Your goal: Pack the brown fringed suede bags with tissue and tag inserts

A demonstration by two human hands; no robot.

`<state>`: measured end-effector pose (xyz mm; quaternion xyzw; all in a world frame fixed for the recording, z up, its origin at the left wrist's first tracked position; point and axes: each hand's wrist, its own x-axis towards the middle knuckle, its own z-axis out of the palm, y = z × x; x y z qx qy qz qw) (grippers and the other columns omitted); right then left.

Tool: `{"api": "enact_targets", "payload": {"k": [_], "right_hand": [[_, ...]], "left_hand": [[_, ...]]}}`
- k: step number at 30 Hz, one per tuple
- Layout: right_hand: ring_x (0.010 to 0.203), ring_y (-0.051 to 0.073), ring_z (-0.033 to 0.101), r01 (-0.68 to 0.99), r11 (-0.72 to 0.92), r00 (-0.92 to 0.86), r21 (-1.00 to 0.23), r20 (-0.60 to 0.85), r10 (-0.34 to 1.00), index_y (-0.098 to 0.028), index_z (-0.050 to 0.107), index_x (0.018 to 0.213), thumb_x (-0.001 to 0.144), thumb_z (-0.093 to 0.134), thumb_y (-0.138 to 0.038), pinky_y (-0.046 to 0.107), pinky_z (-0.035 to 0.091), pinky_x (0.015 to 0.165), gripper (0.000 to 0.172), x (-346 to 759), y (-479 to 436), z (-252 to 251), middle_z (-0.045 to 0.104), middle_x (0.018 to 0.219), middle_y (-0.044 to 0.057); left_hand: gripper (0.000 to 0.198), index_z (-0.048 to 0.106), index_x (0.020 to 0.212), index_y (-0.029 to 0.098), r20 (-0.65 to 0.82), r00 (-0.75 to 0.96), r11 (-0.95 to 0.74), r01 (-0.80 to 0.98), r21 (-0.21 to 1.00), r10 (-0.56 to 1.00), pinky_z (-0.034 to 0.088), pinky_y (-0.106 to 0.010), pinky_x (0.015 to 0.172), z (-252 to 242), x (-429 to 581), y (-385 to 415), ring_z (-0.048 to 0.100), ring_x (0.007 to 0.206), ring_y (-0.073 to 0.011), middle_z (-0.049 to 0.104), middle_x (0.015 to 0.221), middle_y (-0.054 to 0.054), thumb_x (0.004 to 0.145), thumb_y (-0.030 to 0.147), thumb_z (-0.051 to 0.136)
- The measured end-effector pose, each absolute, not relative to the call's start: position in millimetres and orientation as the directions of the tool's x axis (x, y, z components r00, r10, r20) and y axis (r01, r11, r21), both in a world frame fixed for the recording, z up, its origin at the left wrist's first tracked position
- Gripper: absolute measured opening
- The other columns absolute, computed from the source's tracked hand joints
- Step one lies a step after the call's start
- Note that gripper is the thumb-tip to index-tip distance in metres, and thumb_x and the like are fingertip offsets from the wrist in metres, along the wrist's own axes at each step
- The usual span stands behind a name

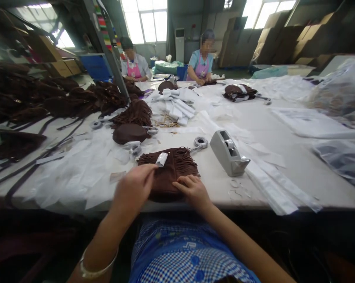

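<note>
dark brown, leather-looking, the fringed bag [165, 181] lies flat near the front edge of the white bench [321, 184], right before the person, with its fringe toward the right. the left hand [136, 181] reaches onto it from the left, a little blurred; its grip is drawn together at the lower end of a white wrapped piece [162, 159] on the bag's upper part, though i cannot tell whether it truly pinches it. the right hand [193, 190] rests on the bag just below the fringe, its grip loosely spread, fingers slightly bent against the surface.

just beyond the bag, to the right, sits a white-wrapped coil [200, 142], and beside that a grey tape dispenser [221, 153]. long white strips [271, 184] run from behind the dispenser toward the bench edge. to the left, thin clear sheets [97, 169] lie overlapping. a rounded brown bag [130, 134] stands farther in, with a fringed brown piece [134, 114] behind it and a pile of white packets [180, 108] to the right. brown goods [62, 98] heap up at far left. across the bench two co-workers in pink aprons sit, one [136, 70] left, one [201, 65] right.
</note>
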<state>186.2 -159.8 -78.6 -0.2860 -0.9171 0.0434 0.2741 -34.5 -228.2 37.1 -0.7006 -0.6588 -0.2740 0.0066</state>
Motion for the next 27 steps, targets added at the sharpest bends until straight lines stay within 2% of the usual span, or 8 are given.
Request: {"api": "enact_targets", "payload": {"k": [3,9,13,16,18,20,23,27], "right_hand": [[0.093,0.022,0.052,0.494,0.841,-0.673,-0.223,0.515,0.531,-0.025,0.066,0.124,0.089,0.062,-0.014,0.037,0.041,0.08,0.037,186.0,-159.4,-81.1,0.067,0.114,0.006],[0.09,0.021,0.051,0.488,0.839,-0.631,-0.242,0.566,0.53,-0.026,0.069,0.121,0.087,0.062,-0.008,0.035,0.041,0.077,0.039,185.7,-161.5,-86.5,0.066,0.108,0.006],[0.089,0.021,0.052,0.496,0.825,-0.628,-0.271,0.544,0.557,-0.026,0.069,0.12,0.086,0.061,-0.005,0.035,0.042,0.077,0.041,186.0,-161.6,-82.5,0.066,0.107,0.006],[0.092,0.022,0.053,0.501,0.821,-0.661,-0.274,0.49,0.568,-0.027,0.068,0.123,0.086,0.062,-0.005,0.035,0.044,0.079,0.043,186.0,-159.5,-78.7,0.067,0.11,0.007],[0.093,0.022,0.053,0.512,0.816,-0.681,-0.27,0.451,0.577,-0.027,0.067,0.125,0.087,0.062,-0.007,0.035,0.045,0.08,0.043,185.8,-158.3,-76.5,0.067,0.113,0.007],[0.095,0.023,0.054,0.52,0.81,-0.695,-0.27,0.418,0.585,-0.027,0.066,0.126,0.087,0.063,-0.01,0.037,0.046,0.081,0.043,186.9,-158.0,-73.0,0.067,0.115,0.008],[0.098,0.023,0.057,0.485,0.812,-0.735,-0.324,0.353,0.579,-0.027,0.065,0.128,0.088,0.063,-0.012,0.039,0.049,0.086,0.043,194.9,-157.2,-60.4,0.067,0.118,0.008],[0.111,0.02,0.061,0.359,0.722,-0.739,-0.591,0.293,0.607,-0.027,0.067,0.123,0.092,0.064,-0.026,0.035,0.05,0.098,0.032,214.6,-139.8,-34.9,0.066,0.126,0.006]], "left_hand": [[0.029,0.07,0.115,0.022,0.195,0.186,-0.251,0.883,0.397,0.963,0.051,-0.034,0.096,-1.0,-17.7,-196.2,0.067,0.108,-0.0231,0.071,0.118,-0.008,0.096,0.027,0.049],[0.049,0.059,0.136,0.021,0.265,-0.069,0.026,0.986,0.163,0.962,0.039,-0.055,0.11,-67.9,-64.3,-201.5,0.038,0.141,-0.0376,0.049,0.15,-0.014,0.094,0.046,0.052],[0.046,0.062,0.131,0.016,0.249,-0.198,0.173,0.978,0.119,0.948,0.047,-0.051,0.104,-62.0,-101.3,-227.8,0.053,0.13,-0.0347,0.059,0.139,-0.016,0.096,0.043,0.047],[0.041,0.067,0.12,0.013,0.362,-0.237,0.21,0.971,0.112,0.901,0.047,-0.054,0.102,-36.9,-95.7,-239.2,0.057,0.124,-0.0367,0.061,0.135,-0.019,0.096,0.04,0.049],[0.037,0.065,0.124,0.016,0.454,-0.191,0.114,0.975,0.192,0.87,0.047,-0.049,0.104,-23.6,-76.7,-240.8,0.06,0.123,-0.0314,0.063,0.133,-0.015,0.098,0.034,0.047],[0.037,0.059,0.132,0.02,0.444,0.026,-0.152,0.956,0.25,0.895,0.046,-0.042,0.108,-22.6,-54.2,-239.0,0.058,0.126,-0.0247,0.063,0.135,-0.01,0.1,0.032,0.046],[0.047,0.047,0.145,0.019,0.371,0.405,-0.489,0.856,0.169,0.836,0.038,-0.046,0.115,-46.1,-30.9,-234.8,0.049,0.136,-0.0245,0.055,0.145,-0.009,0.099,0.033,0.049],[0.053,0.04,0.149,0.019,0.376,0.475,-0.534,0.843,0.066,0.796,0.037,-0.049,0.116,-79.5,-27.1,-232.5,0.045,0.139,-0.0255,0.049,0.15,-0.01,0.098,0.025,0.05]]}}
